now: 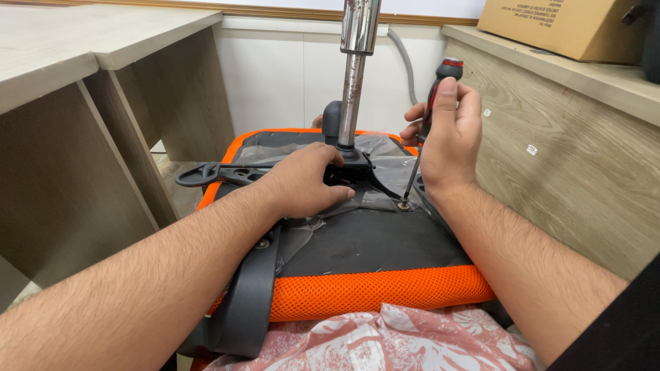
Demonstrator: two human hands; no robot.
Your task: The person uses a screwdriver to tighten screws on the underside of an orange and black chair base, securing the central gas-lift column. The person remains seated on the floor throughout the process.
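Observation:
An upturned office chair seat [371, 292] with orange mesh edging and a black underside lies on my lap. A black metal mechanism plate [357, 165] with a chrome gas-lift column [354, 82] rising from it sits on the underside. My left hand [306, 182] presses flat on that plate. My right hand [450, 134] grips a screwdriver [440, 79] with a red and black handle, held nearly upright. Its tip rests on a screw [404, 205] at the plate's right side. A black lever [206, 175] sticks out to the left.
A pale wooden desk [82, 82] stands at the left, another wooden panel [570, 158] at the right with a cardboard box [564, 24] on top. A black armrest [251, 295] hangs at the seat's near left. Clear plastic wrap [375, 145] covers part of the underside.

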